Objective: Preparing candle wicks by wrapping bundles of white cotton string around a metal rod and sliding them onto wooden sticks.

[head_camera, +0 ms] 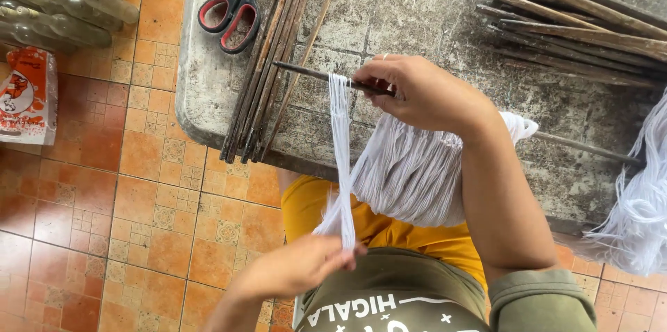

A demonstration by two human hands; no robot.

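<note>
A worn grey stone table [417,5] fills the upper part of the view and serves as the landmark for everything else. Below and left of the table spreads an orange tiled floor [104,186]. Hanging off the table's near edge, a broad curtain of white threads [410,179] falls over the person's yellow lap, and a looser heap of the same white fibre [636,214] drapes off the table's right end. On the table's far right lies a pile of dark wooden sticks [577,26]; on its left side a bundle of thin sticks [267,68] runs from the far edge to the near edge. Across the table's middle a single long dark stick [306,71] carries the threads. The right hand [424,92] is closed around this stick above the table. The left hand [299,266], below the table's near edge, pinches a narrow strand of white thread [342,158] pulled taut from the stick. Red-handled scissors [233,9] rest at the table's far left corner.
</note>
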